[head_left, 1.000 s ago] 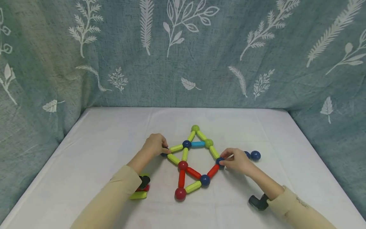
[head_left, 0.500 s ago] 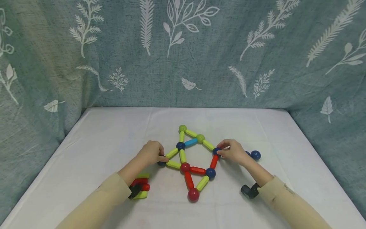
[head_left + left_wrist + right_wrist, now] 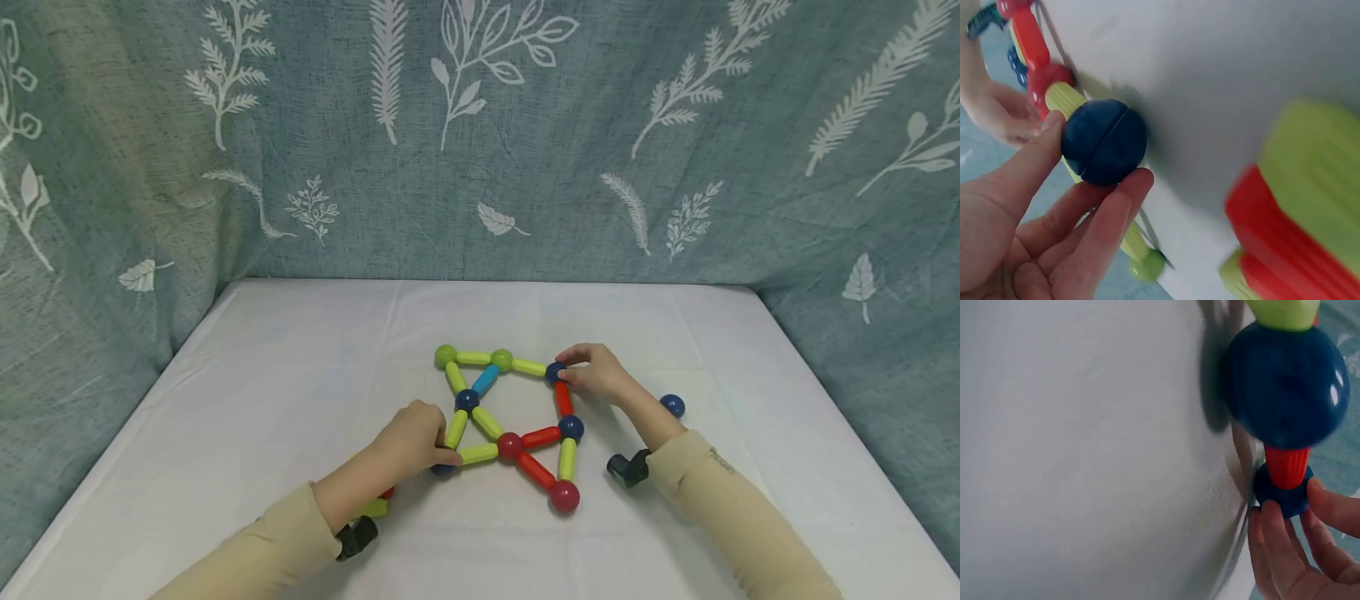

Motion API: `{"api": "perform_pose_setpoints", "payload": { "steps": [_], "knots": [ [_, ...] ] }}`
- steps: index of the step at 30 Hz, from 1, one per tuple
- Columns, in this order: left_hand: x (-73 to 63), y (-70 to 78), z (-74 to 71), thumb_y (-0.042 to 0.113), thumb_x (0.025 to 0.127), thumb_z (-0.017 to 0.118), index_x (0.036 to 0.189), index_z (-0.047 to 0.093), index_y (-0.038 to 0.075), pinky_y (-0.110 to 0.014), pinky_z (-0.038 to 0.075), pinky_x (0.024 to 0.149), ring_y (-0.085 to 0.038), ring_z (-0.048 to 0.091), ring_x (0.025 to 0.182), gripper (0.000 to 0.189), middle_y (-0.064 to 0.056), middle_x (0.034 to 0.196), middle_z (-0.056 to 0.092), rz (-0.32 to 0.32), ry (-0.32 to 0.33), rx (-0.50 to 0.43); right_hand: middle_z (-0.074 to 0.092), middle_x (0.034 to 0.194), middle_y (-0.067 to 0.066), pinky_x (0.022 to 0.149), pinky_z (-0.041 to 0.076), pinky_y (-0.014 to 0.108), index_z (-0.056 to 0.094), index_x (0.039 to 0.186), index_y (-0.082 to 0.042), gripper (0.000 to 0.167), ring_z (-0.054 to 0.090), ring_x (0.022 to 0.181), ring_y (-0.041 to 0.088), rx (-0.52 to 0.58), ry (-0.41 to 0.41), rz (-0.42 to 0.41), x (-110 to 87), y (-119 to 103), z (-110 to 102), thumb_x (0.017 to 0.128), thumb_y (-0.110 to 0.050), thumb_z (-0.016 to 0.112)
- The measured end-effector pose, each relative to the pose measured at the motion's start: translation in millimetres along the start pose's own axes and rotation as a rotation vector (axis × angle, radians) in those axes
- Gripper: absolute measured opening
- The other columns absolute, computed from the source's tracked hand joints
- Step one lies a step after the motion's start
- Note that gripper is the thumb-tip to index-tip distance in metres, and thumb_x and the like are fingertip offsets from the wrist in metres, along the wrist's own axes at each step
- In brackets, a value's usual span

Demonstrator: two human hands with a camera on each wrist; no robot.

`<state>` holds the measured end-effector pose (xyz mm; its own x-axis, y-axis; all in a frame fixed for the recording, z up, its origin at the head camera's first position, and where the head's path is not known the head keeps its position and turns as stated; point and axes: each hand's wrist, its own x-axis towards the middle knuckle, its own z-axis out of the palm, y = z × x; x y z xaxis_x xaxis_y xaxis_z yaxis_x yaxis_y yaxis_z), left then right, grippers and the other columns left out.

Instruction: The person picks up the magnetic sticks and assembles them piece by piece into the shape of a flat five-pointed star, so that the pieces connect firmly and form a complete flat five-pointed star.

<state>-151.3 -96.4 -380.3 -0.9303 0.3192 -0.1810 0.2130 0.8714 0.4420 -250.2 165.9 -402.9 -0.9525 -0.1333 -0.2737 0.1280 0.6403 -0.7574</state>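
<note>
A flat ball-and-rod construction lies in the middle of the table, seen in the head view. Yellow-green rods, red rods and one light blue rod (image 3: 485,381) join green, dark blue and red balls in it. My left hand (image 3: 412,442) pinches the dark blue ball (image 3: 1104,140) at its near left corner between thumb and fingers. At the far right corner, the fingers of my right hand (image 3: 596,373) grip another dark blue ball (image 3: 1285,497), from which a red rod (image 3: 563,400) runs nearer. A red ball (image 3: 564,497) forms the near right corner.
Spare yellow-green and red rods (image 3: 1316,169) lie beside my left wrist, partly covered by it in the head view. A loose dark blue ball (image 3: 672,406) sits right of my right forearm. A patterned curtain (image 3: 495,150) hangs behind the white table (image 3: 675,329).
Both hands have turned the whole construction counterclockwise. Its green top has swung left and its red near corner right. My left hand came nearer and slightly right; my right hand went farther and left.
</note>
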Motion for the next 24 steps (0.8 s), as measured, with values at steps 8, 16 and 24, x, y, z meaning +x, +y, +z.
{"api": "perform_pose_setpoints", "payload": {
  "steps": [8,16,24],
  "knots": [
    [-8.9,10.4,7.8,0.024,0.072,0.078,0.053,0.051,0.009,-0.019,0.032,0.043,-0.008,0.038,0.044,0.036,0.004,0.046,0.044,0.084,0.003,0.008,0.054,0.122,0.019,0.074,0.05,0.026,0.06,0.114,0.0,0.027,0.056,0.091,0.021,0.06,-0.019,-0.004,12.1,-4.0,1.8,0.087,-0.004,0.059],
    [-26.6,-18.5,-20.8,0.02,0.083,0.067,0.098,0.068,0.003,-0.039,0.049,0.074,-0.024,0.061,0.087,0.023,-0.008,0.092,0.065,-0.004,-0.066,0.019,0.056,0.118,0.02,0.074,0.051,0.028,0.06,0.113,0.002,0.028,0.057,0.089,0.021,0.091,-0.044,-0.003,15.8,-5.5,1.1,0.086,-0.002,0.061],
    [-44.8,-76.1,-31.1,0.009,0.081,0.066,0.1,0.066,-0.003,-0.038,0.05,0.071,-0.024,0.057,0.084,0.023,-0.009,0.093,0.063,-0.041,-0.063,-0.072,0.057,0.117,0.018,0.078,0.05,0.03,0.061,0.114,0.0,0.028,0.057,0.092,0.022,0.094,-0.04,0.028,15.4,-5.2,-0.2,0.086,-0.004,0.061]
  ]
}}
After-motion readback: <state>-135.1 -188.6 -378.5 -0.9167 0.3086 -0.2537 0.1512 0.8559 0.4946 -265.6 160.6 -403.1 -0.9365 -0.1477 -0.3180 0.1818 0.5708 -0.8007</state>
